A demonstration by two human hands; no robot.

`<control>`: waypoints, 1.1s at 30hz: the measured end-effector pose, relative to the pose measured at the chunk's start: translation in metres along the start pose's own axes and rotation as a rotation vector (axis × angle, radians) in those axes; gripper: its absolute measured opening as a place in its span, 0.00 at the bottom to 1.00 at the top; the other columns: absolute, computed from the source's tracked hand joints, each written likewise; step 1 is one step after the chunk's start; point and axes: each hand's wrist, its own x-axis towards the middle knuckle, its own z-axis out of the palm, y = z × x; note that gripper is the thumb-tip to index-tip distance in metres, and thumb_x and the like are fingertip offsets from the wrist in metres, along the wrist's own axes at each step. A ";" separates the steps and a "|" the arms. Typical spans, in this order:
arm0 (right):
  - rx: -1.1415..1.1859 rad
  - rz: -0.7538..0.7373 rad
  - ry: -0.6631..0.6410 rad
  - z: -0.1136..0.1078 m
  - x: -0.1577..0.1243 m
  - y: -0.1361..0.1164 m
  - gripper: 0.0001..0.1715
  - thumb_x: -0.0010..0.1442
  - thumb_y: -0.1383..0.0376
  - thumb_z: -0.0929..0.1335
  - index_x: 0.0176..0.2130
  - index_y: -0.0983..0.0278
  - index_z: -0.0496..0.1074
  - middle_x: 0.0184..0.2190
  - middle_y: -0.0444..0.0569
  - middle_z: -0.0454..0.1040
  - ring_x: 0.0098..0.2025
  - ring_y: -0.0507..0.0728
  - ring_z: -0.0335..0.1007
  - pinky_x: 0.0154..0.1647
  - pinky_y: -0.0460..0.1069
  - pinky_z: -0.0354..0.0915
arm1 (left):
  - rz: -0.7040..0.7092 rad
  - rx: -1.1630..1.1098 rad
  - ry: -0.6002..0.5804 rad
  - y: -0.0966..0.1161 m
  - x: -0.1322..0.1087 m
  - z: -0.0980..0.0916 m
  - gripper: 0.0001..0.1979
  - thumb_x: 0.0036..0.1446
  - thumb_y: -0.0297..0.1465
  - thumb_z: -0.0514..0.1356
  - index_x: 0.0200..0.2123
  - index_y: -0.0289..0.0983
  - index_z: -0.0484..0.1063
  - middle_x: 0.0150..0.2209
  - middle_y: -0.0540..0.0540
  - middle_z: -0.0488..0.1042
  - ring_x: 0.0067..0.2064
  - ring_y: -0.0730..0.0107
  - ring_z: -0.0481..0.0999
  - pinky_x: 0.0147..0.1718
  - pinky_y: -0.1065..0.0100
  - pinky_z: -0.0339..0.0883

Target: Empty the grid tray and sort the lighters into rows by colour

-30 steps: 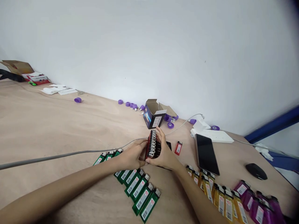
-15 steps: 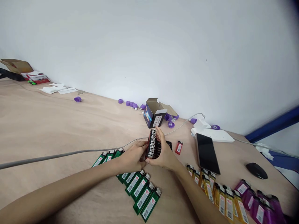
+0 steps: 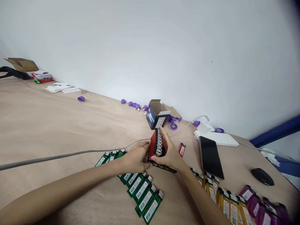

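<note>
Both hands clasp a stack of red lighters [image 3: 157,143] held on edge, metal tops facing me. My left hand [image 3: 134,159] presses its left side with closed fingers. My right hand [image 3: 170,153] wraps the right side, fingers curled over the top. Beneath them lies a flat black tray [image 3: 165,167]. A single red lighter [image 3: 182,149] lies just to the right. An open dark blue carton [image 3: 156,117] stands behind the stack.
Rows of green lighters [image 3: 142,193], yellow lighters [image 3: 222,200] and purple lighters [image 3: 260,206] lie along the near table edge. A phone [image 3: 210,156], a white box [image 3: 220,138], a black mouse [image 3: 262,176], a grey cable [image 3: 58,156] and purple caps [image 3: 131,104] are also there.
The stack of red lighters has tilted and lifted a little in my hands; the view has shifted slightly leftward and down.
</note>
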 end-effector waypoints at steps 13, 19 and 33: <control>-0.142 0.102 0.076 0.026 -0.006 -0.047 0.68 0.43 0.64 0.78 0.70 0.54 0.41 0.63 0.54 0.62 0.64 0.68 0.59 0.64 0.64 0.59 | 0.104 -0.532 0.285 0.033 -0.004 0.001 0.46 0.45 0.25 0.64 0.67 0.37 0.51 0.63 0.36 0.63 0.61 0.48 0.68 0.60 0.52 0.62; -0.286 0.124 0.176 0.032 -0.014 -0.057 0.64 0.48 0.53 0.77 0.70 0.52 0.42 0.65 0.56 0.59 0.66 0.73 0.55 0.62 0.70 0.58 | -0.149 -1.028 0.328 0.038 -0.005 0.009 0.27 0.48 0.27 0.67 0.53 0.35 0.72 0.48 0.41 0.78 0.53 0.51 0.75 0.57 0.51 0.67; -0.280 0.161 0.359 0.034 -0.008 -0.046 0.24 0.63 0.55 0.64 0.56 0.61 0.62 0.53 0.55 0.73 0.55 0.66 0.69 0.55 0.63 0.64 | -0.437 -1.490 0.287 0.034 -0.005 -0.003 0.11 0.57 0.22 0.64 0.44 0.31 0.77 0.47 0.39 0.79 0.52 0.55 0.77 0.57 0.53 0.69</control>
